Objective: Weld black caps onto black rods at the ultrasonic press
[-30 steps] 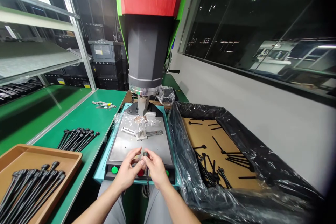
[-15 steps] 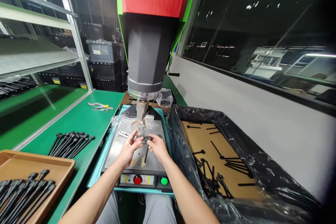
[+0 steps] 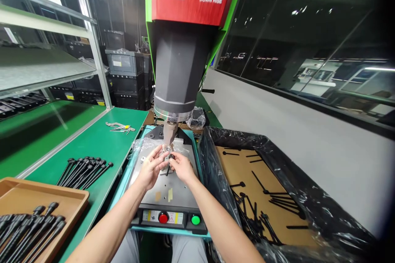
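Beneath the press tip (image 3: 170,132), a black rod with a round head (image 3: 168,170) points down toward me over the metal plate (image 3: 148,197). My right hand (image 3: 183,167) pinches it close to its head with thumb and fingers. From the other side, my left hand (image 3: 152,168) has its fingertips closed in on the same head, which they partly cover. Both hands are right at the small fixture under the tip; its details are hidden by the fingers. Crumpled clear film (image 3: 145,144) lies behind my left hand.
On the left, a brown tray (image 3: 80,197) and the green table (image 3: 123,148) bear several black rods (image 3: 83,170). A pair of pliers (image 3: 119,126) lies farther back. At right, a plastic-lined box (image 3: 265,141) contains scattered rods. Red (image 3: 163,217) and green buttons (image 3: 195,220) front the machine.
The rod's head has shifted inward and back, toward the fixture, and less of its shaft shows. My hands have drawn closer together. The whole view has moved slightly.
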Motion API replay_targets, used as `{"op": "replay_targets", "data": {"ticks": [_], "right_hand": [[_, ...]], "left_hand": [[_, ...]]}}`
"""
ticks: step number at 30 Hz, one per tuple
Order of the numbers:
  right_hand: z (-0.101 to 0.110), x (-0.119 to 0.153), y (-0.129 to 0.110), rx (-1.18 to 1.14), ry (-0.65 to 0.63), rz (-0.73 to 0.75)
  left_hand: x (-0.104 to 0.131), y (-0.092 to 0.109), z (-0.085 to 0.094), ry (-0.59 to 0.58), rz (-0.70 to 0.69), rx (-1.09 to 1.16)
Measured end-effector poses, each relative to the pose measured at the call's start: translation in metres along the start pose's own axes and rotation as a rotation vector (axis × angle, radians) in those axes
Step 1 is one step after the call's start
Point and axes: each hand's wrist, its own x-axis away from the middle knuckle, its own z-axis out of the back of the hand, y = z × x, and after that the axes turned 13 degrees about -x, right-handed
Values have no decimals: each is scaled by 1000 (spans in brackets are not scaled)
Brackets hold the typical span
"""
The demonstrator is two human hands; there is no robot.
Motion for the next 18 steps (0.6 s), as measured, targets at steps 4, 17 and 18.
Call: {"op": "replay_targets", "data": {"ticks": [4, 17, 18], "right_hand": [[-4, -6, -11, 228, -63, 187], [2, -24, -7, 254, 44, 267], [0, -27, -7, 263, 48, 265]], "left_hand": [[-3, 6, 3, 22, 51, 94], [-5, 14, 14, 107, 149, 216], [-6, 14, 14, 67, 148, 266]]}}
